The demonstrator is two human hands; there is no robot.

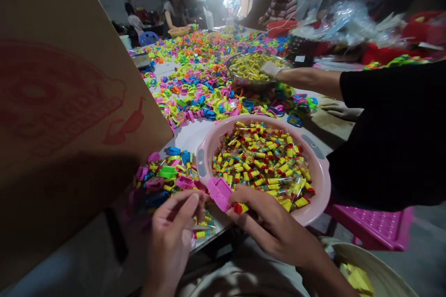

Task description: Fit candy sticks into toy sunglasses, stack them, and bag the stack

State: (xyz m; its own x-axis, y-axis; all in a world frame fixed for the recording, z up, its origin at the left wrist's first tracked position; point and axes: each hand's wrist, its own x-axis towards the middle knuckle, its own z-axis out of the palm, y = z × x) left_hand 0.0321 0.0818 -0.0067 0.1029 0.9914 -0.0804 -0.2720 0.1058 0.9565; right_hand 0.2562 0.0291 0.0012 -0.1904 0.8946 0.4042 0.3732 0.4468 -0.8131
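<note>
My right hand (268, 222) is closed over the near rim of a pink basin. Between its thumb and fingers are a pink plastic toy watch (220, 193) and a small candy tube (240, 208) with a red cap and yellow label. My left hand (177, 227) is just left of the toy watch, thumb and fingers pressed together; what they pinch, if anything, I cannot make out. The pink basin (324, 181) holds many similar tubes. Left of it lies a pile of coloured toy watches (169, 171), with a few tubes under my left hand.
A large cardboard box (69, 185) stands close on the left. At right, a co-worker in a black sleeve (383, 93) reaches a gloved hand into a metal bowl (232, 72). Coloured watches cover the table beyond. A pink stool (379, 225) and a pale bin (386, 271) are low right.
</note>
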